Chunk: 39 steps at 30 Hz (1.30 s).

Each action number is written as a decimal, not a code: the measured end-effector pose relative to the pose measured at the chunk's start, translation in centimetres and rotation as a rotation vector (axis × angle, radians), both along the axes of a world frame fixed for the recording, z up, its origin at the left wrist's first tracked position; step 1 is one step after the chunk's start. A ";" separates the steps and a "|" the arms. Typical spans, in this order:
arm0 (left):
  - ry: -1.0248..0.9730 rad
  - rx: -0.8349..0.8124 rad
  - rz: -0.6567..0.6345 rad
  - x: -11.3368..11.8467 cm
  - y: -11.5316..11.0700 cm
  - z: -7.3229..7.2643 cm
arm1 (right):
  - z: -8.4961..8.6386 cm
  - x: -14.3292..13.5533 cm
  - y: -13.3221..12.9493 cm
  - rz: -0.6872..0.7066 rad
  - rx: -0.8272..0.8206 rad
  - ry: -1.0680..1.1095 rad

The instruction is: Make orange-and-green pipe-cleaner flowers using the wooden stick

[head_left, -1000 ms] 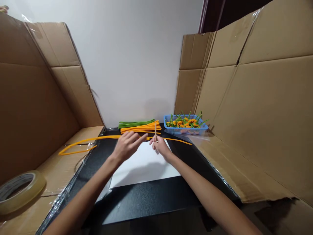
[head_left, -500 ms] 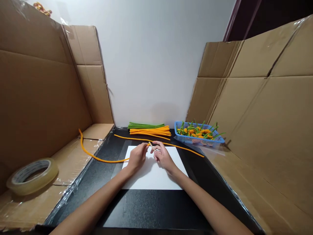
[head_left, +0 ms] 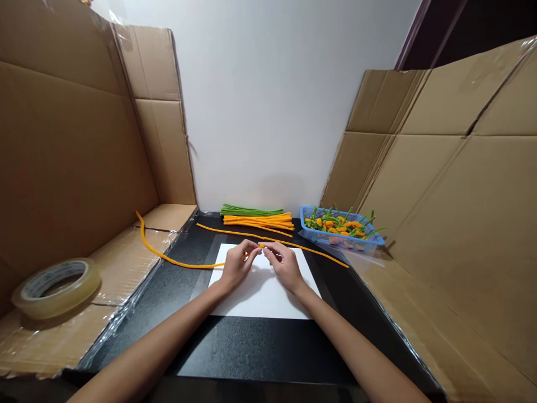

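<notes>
One long, curved, fuzzy orange stem (head_left: 173,261) runs into the left hand (head_left: 238,264), its fingertips nearly closed; they and the pinching right hand (head_left: 286,267) meet at a small orange lump (head_left: 262,245) above one white paper sheet (head_left: 262,294). Behind lie two bundles, green stems (head_left: 251,210) and orange stems (head_left: 258,220).

Bare arms, bare grips, one person, both sides alike.
Left grip (head_left: 237,267) and right grip (head_left: 288,267) are plain bare hands: slim fingers, rounded knuckles, nails too small to make out. Left wrist (head_left: 220,289) and right wrist (head_left: 299,287) uncovered, narrow. Left forearm (head_left: 163,340) and right forearm (head_left: 350,341) also bare, slender, smooth in outline, looking wider away from the wrist, uncovered down to the bottom edge of view.
</notes>
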<state>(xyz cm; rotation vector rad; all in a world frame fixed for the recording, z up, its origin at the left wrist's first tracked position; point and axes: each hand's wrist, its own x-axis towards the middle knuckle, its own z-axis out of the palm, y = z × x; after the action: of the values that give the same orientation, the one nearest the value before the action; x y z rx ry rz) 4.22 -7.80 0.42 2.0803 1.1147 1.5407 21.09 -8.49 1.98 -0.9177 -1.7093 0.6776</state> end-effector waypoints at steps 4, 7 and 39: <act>-0.031 -0.019 -0.017 0.1 -0.2 0.1 | 0.1 -0.1 -0.1 -0.026 -0.054 0.074; -0.045 -0.046 -0.041 0.3 -0.4 0.2 | 0.3 -0.1 -0.1 -0.032 -0.096 0.132; 0.376 0.369 -0.004 -1.7 -0.6 4.0 | 2.2 2.4 0.9 0.411 -0.546 0.013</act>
<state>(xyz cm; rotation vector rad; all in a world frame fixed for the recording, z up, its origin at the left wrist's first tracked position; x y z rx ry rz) 2.54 -8.42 4.41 2.7037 0.9957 1.4805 23.46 -7.61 4.14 -0.9227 -1.7479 1.4712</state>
